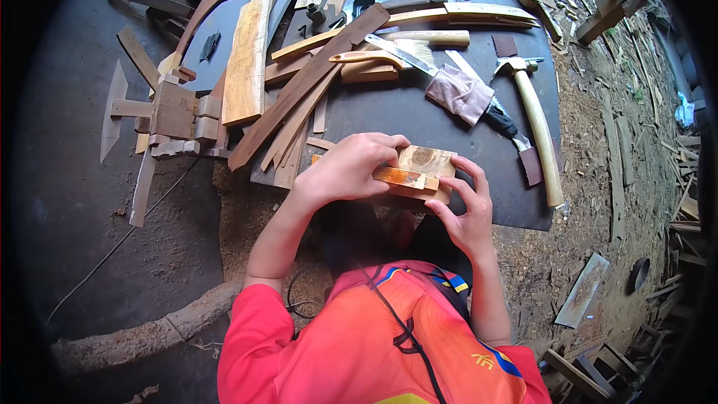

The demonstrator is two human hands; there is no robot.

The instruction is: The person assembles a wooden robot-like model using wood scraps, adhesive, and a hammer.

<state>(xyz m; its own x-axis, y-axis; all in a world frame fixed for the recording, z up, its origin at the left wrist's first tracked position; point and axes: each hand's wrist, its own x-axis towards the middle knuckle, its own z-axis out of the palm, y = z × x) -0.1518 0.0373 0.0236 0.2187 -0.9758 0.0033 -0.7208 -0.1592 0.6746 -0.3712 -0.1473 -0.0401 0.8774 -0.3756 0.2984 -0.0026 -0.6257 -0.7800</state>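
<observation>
A pale wooden block with a dark knot is at the near edge of the dark table, between my two hands. Across it lies a narrow wooden strip with an orange-stained face. My left hand is closed around the strip, its fingertips hidden behind or beneath the wood. At the block's right end, my right hand grips with curved fingers above and the thumb below. Just left of my left hand, a small wood offcut rests near the table edge.
A claw hammer lies on the right of the table. Left of it are a cloth-wrapped tool and a brush. Long dark boards and other wood pieces crowd the left. A wooden frame stands beyond the left edge.
</observation>
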